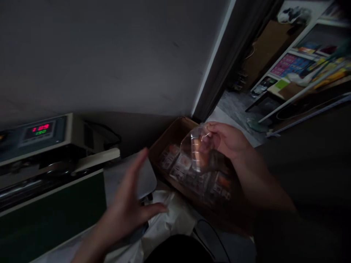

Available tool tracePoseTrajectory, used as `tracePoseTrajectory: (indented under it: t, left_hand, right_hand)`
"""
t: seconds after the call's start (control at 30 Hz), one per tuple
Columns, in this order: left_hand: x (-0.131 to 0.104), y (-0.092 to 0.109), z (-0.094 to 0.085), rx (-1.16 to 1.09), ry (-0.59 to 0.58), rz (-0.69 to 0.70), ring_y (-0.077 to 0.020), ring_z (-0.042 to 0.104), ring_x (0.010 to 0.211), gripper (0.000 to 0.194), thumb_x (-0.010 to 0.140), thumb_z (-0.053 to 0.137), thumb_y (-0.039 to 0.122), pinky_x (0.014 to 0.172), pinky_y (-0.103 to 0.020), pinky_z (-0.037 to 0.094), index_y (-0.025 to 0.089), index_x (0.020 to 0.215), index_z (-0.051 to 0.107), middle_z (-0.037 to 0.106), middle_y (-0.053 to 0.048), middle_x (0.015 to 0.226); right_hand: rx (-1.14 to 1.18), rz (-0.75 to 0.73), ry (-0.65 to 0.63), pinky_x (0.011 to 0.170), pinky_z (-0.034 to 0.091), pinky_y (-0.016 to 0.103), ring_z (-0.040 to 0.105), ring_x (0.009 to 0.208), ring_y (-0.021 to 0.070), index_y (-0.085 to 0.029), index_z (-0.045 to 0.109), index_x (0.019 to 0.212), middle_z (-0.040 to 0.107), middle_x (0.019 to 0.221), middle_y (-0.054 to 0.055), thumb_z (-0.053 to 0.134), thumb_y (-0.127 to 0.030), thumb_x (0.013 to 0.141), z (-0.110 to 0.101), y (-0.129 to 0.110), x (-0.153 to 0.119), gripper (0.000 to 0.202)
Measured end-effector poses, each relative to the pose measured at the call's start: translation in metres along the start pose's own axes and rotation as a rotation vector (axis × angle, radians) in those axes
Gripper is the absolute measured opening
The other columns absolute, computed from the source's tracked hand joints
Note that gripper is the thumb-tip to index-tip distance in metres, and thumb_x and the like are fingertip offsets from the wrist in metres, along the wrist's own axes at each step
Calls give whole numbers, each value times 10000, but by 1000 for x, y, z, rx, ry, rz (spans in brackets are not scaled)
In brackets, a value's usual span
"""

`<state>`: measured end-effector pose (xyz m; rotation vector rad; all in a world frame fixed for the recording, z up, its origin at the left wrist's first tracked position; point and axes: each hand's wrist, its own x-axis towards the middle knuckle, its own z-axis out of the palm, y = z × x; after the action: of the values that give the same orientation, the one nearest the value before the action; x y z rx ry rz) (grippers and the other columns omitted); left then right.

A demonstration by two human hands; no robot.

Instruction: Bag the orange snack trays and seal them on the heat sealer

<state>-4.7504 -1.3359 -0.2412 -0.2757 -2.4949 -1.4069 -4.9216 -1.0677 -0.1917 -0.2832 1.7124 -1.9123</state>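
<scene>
My right hand [223, 138] pinches the upper edge of a clear plastic packet [199, 148] with something orange-brown inside. The packet hangs over an open cardboard box [175, 128]. Inside the box lie several similar clear packets [189, 175], some showing orange contents and white print. To the left, my left hand [128, 204] is open, thumb and fingers spread apart, with nothing in it. It is nearest to a pale flat plate [137, 175] and a crumpled whitish sheet or bag [170, 215]. The exact contents of the packets are too dim to make out.
A machine with a lit red and green number display [41, 129] and a dark green belt [55, 215] stands at left. A grey wall [109, 54] rises behind. Past a doorway at right are loaded shelves [296, 65]. A dark cable [216, 237] runs below the box.
</scene>
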Motion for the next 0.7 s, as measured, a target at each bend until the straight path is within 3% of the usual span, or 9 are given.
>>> tracePoseTrajectory:
  t: [0.03, 0.07, 0.13, 0.2, 0.3, 0.4, 0.47, 0.6, 0.7]
  left_hand:
    - [4, 6, 12, -72, -39, 48, -368, 380, 1383, 1126, 578, 859, 559, 1117, -505, 385, 333, 1509, 266, 340, -129, 1552]
    - [9, 12, 23, -174, 10, 76, -358, 409, 1365, 1148, 549, 873, 564, 1105, -484, 403, 323, 1501, 277, 380, -133, 1526]
    - [15, 19, 32, -328, 237, 30, -297, 538, 1244, 855, 663, 827, 512, 1029, -414, 471, 296, 1391, 435, 529, -111, 1387]
    - [13, 21, 21, -444, 409, -114, -240, 631, 1071, 531, 752, 777, 423, 924, -349, 519, 245, 1205, 567, 638, -82, 1192]
    - [-5, 15, -19, -683, 324, -370, -231, 666, 938, 471, 709, 810, 372, 838, -322, 536, 191, 1095, 611, 690, -73, 1052]
    - [-31, 0, -52, -873, 151, -565, -214, 668, 812, 474, 680, 821, 415, 745, -295, 536, 147, 1029, 647, 706, -82, 946]
    - [-49, -12, -62, -896, 181, -635, -181, 648, 739, 453, 692, 807, 451, 676, -255, 516, 136, 982, 659, 700, -74, 876]
    - [-78, -34, -67, -855, 384, -671, -137, 622, 705, 440, 705, 803, 450, 618, -199, 491, 155, 998, 659, 689, -41, 852]
    - [-89, -47, -70, -894, 517, -707, -115, 607, 648, 467, 668, 828, 444, 557, -172, 478, 159, 996, 658, 672, -15, 787]
  right_hand:
    - [63, -29, -56, 535, 542, 280, 645, 566, 157, -196, 438, 686, 571, 638, -7, 515, -311, 810, 24, -9, -11, 186]
    - [96, -57, -101, 547, 549, 279, 650, 582, 153, -198, 442, 688, 568, 646, -11, 506, -310, 832, 46, -15, -21, 193]
    - [95, -131, -157, 567, 558, 282, 660, 627, 154, -200, 455, 695, 579, 669, -5, 477, -338, 883, 82, -19, -34, 234]
    - [35, -280, -99, 594, 562, 275, 663, 680, 151, -201, 508, 745, 609, 719, 7, 483, -406, 914, 103, -16, -36, 266]
    - [-65, -470, 8, 713, 572, 273, 669, 851, 154, -221, 599, 984, 681, 930, 31, 695, -479, 793, 125, -4, -18, 336]
    - [-97, -248, -206, 779, 574, 313, 686, 878, 173, -214, 629, 1042, 717, 962, 48, 793, -471, 685, 156, 18, 16, 470]
    - [-82, -71, -264, 725, 577, 322, 697, 748, 170, -186, 647, 930, 725, 811, 39, 722, -498, 750, 180, 35, 37, 368]
    - [-20, -78, -54, 599, 543, 277, 673, 609, 159, -179, 638, 946, 704, 669, 23, 628, -497, 828, 204, 61, 62, 340]
    - [100, -73, 1, 682, 558, 272, 705, 796, 170, -195, 605, 1101, 745, 857, 54, 653, -509, 804, 201, 78, 64, 435]
